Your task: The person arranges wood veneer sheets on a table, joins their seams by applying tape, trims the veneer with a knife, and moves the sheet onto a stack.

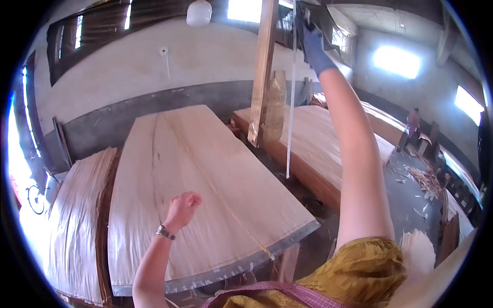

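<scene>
Head view. Left hand (184, 205) (bare, metal-banded watch (165, 232) at the wrist) is above the near part of the broad pale sheet stack (205, 149); whether it touches cannot be told. Its fingers are curled into a loose, partly closed fist; no object shows in it, though a small item inside cannot be ruled out.

Right arm is raised high toward the far right. Right hand (314, 45), in a blue glove, is up by dark hanging material (328, 25); how far its grip is open, and whether it has hold of anything, cannot be told. A narrow white strip (291, 102) hangs just left of it, right of a wooden post (263, 72).

The broad stack lies centre-left, a thin yellowish strip (205, 179) running lengthwise over it. Narrower stack (77, 205) at left; another long stack (308, 128) beyond the post. Far right: another person (413, 121), near scraps (425, 179) on the floor.
</scene>
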Motion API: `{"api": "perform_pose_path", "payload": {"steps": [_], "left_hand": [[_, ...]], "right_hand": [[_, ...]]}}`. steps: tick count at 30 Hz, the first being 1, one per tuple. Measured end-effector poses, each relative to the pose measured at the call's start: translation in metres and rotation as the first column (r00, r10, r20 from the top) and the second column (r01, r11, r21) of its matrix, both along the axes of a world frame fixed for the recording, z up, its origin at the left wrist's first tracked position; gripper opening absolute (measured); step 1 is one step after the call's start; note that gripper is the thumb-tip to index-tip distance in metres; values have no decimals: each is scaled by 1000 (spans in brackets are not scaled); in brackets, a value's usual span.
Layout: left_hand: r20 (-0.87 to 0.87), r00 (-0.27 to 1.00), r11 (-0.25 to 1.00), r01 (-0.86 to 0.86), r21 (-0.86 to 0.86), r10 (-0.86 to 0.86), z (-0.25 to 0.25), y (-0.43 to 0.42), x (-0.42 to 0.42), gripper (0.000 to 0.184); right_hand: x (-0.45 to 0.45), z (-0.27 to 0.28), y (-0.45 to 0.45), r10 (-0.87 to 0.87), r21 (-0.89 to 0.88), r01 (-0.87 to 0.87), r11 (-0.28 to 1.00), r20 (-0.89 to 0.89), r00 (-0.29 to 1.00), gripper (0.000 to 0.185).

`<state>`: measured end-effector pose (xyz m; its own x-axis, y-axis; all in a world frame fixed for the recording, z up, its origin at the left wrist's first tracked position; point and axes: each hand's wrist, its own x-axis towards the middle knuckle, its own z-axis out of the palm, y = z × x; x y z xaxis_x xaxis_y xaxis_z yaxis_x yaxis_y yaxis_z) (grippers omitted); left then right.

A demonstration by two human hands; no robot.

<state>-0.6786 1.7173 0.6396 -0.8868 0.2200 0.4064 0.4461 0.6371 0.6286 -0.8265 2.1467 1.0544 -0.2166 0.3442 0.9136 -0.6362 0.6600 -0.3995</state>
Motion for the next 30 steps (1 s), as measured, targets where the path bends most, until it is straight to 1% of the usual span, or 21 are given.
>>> {"api": "perform_pose_path", "payload": {"steps": [1, 2, 4, 6, 8, 10, 12, 13, 14, 16, 18, 20, 22, 23, 24, 25, 26, 27, 28, 29, 30], "left_hand": [[-21, 999, 999, 34, -14, -35, 5, 7, 5, 19], [-39, 997, 997, 69, -28, -70, 9, 13, 10, 18], [-42, 995, 995, 84, -60, -86, 14, 16, 20, 20], [-7, 993, 991, 114, -66, -115, 12, 16, 28, 21], [51, 989, 990, 138, 32, -140, 8, 15, 32, 21], [98, 975, 979, 190, 77, -197, 4, 18, 32, 20], [108, 959, 964, 252, 89, -261, 11, 27, 23, 19], [89, 940, 942, 319, 103, -328, 15, 35, 17, 18], [86, 930, 929, 345, 138, -358, 26, 47, 16, 19], [72, 912, 899, 380, 217, -403, 57, 74, 18, 23], [3, 842, 775, 495, 393, -539, 89, 103, 22, 37], [-115, 830, 716, 533, 451, -546, 124, 130, 37, 48], [-160, 825, 645, 531, 550, -542, 143, 160, 47, 53], [-182, 824, 607, 527, 595, -537, 147, 171, 52, 56], [-142, 765, 520, 548, 655, -629, 148, 179, 56, 55], [-110, 693, 429, 554, 713, -713, 149, 186, 60, 54], [-86, 610, 338, 544, 768, -788, 147, 189, 62, 53], [-37, 584, 344, 527, 777, -811, 143, 186, 64, 48], [-59, 606, 299, 472, 829, -793, 137, 188, 67, 47], [-78, 629, 249, 415, 875, -773, 130, 192, 71, 46], [-91, 654, 197, 353, 915, -751, 124, 194, 74, 45]], "right_hand": [[3, 28, -11, -27, 50, 29, 998, -42, 999, 45], [31, 42, -29, 150, -42, -146, 988, 119, 982, 44], [64, 58, -48, 253, -22, -253, 967, 156, 955, 41], [58, 59, -49, 364, 4, -370, 929, 178, 914, 38], [19, 56, -26, 460, 42, -473, 880, 171, 871, 34], [6, 14, -26, 553, 33, -554, 832, 35, 833, 31], [57, -40, -35, 324, 32, -335, 942, 176, 930, 26], [83, -65, -42, 454, 13, -461, 887, 154, 878, 26], [104, -89, -49, 579, -2, -584, 812, 126, 805, 25], [129, -136, -50, 609, -136, -594, 793, 210, 765, 23], [180, -173, -60, 709, -320, -634, 704, 258, 656, 22], [183, -218, -70, 786, -355, -702, 617, 252, 564, 24], [206, -249, -73, 769, -361, -693, 624, 441, 463, 28], [229, -255, -76, 733, -324, -694, 643, 521, 436, 29], [256, -254, -84, 690, -285, -697, 658, 598, 407, 30], [265, -262, -89, 703, -311, -714, 627, 620, 348, 29], [281, -265, -100, 780, -339, -763, 551, 534, 326, 25], [275, -284, -105, 706, -217, -725, 654, 519, 481, 21], [265, -305, -110, 615, -95, -661, 745, 482, 624, 20], [263, -317, -114, 471, 81, -536, 841, 380, 796, 18], [264, -327, -119, 312, 233, -368, 900, 243, 918, 18]]}}
